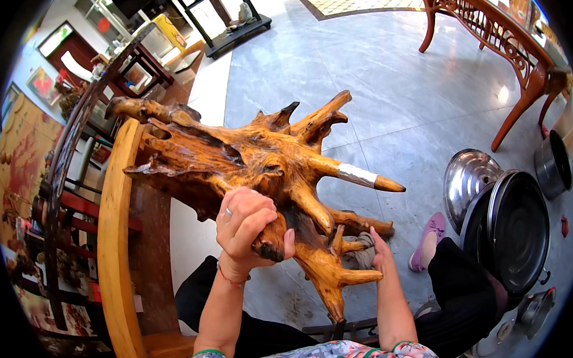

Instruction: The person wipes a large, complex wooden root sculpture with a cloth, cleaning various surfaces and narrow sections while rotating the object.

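Observation:
A large varnished tree-root carving [262,163] lies tilted in front of me, its pronged branches pointing right and down. My left hand [247,224], with a ring and a red bracelet, is wrapped around one stubby root end with a dark tip. In my right hand [381,251] is a bunched grey cloth [362,256], held against the lower prongs; the fingers are partly hidden behind wood and cloth. A silvery wrap [356,172] circles one tapered prong. The carving's far left end rests at or over a wooden bench [112,225]; the exact contact is hidden.
Metal lids and pans [519,231] stand at the right beside my leg, with a pot [553,165] behind them. A carved wooden table [516,68] stands at upper right. A wheeled black rack [237,35] is at the back, over grey floor tiles [383,79].

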A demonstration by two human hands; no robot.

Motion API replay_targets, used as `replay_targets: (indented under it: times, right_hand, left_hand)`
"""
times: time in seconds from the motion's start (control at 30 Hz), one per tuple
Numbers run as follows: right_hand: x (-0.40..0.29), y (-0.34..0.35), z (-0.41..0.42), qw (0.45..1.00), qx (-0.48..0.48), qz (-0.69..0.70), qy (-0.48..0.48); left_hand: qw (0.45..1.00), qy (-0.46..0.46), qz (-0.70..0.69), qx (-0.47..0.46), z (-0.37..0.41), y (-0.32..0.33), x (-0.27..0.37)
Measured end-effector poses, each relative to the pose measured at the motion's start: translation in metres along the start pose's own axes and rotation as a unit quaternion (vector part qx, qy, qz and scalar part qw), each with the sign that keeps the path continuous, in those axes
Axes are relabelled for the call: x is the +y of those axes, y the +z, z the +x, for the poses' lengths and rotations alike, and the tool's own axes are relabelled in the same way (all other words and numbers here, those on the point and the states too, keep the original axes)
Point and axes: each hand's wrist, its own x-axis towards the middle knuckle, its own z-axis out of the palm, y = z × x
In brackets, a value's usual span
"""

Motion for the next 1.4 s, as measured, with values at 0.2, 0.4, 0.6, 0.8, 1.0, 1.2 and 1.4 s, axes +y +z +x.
replay_targets:
  times: [0.2,0.4,0.6,0.8,1.0,1.2,1.4]
  right_hand:
    - [-0.073,0.072,-0.067,0.895,0.034,-0.201,-0.396]
    - [-0.133,0.248,-0.225,0.753,-0.192,-0.537,-0.329]
    - [-0.127,0.324,-0.242,0.533,-0.173,-0.823,-0.095]
    - [-0.091,0.337,-0.243,0.084,-0.045,-0.963,-0.254]
    - [-0.074,0.328,-0.23,-0.027,0.045,-0.937,-0.346]
    - [-0.092,0.334,-0.236,-0.03,0.031,-0.935,-0.352]
    - [-0.085,0.325,-0.225,0.211,-0.09,-0.951,-0.206]
  left_hand:
    - [1.0,-0.007,0.012,0.009,-0.008,-0.005,0.001]
    - [0.999,-0.013,-0.002,0.038,-0.009,-0.001,0.004]
    - [0.996,-0.063,0.009,0.058,-0.017,-0.008,0.013]
    - [0.983,-0.169,0.024,0.063,-0.022,-0.004,0.027]
    - [0.977,-0.203,-0.057,0.019,-0.007,-0.02,0.028]
    - [0.663,-0.518,-0.307,0.444,-0.072,-0.03,-0.044]
    - [0.621,-0.483,-0.45,0.423,-0.134,-0.008,-0.076]
